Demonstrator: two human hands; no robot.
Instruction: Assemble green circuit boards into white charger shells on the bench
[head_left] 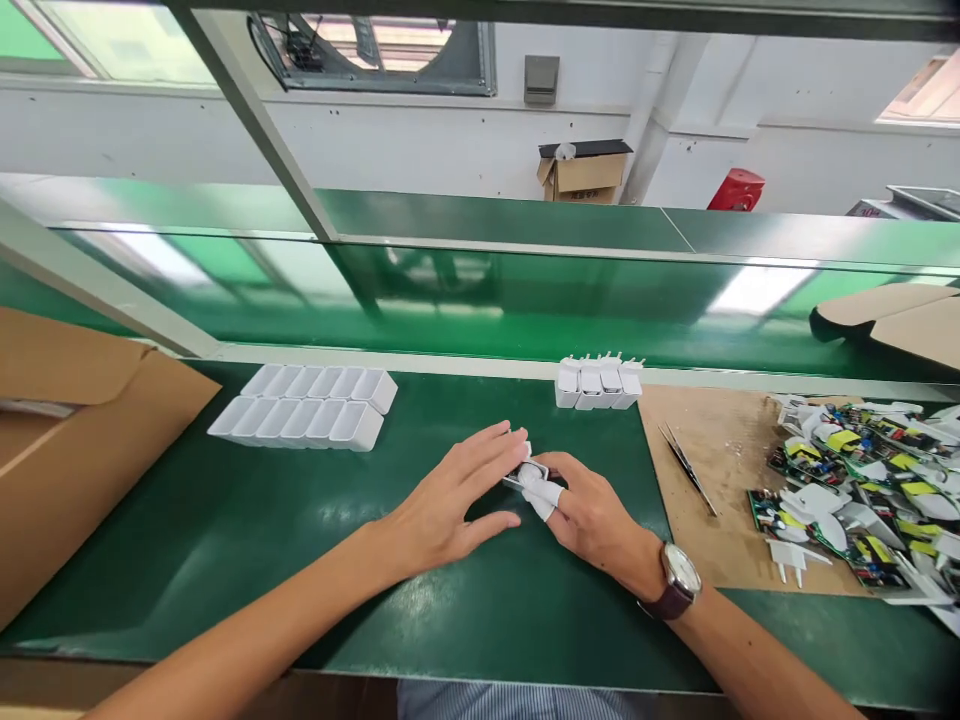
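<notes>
Near the middle of the bench, my right hand pinches a small white charger housing with something dark inside its open top. White coverings wrap some of the right fingertips, and a watch is on that wrist. My left hand lies alongside with fingers stretched out, its fingertips touching the far left side of the housing. The fingers hide part of the piece. Beyond the hands stands a short row of white housings with prongs. Two rows of open white housings sit at the left.
A brown cardboard sheet on the right carries tweezers and a heap of circuit boards with white plug parts. At the left edge stands a large cardboard box. A green partition runs behind the green bench.
</notes>
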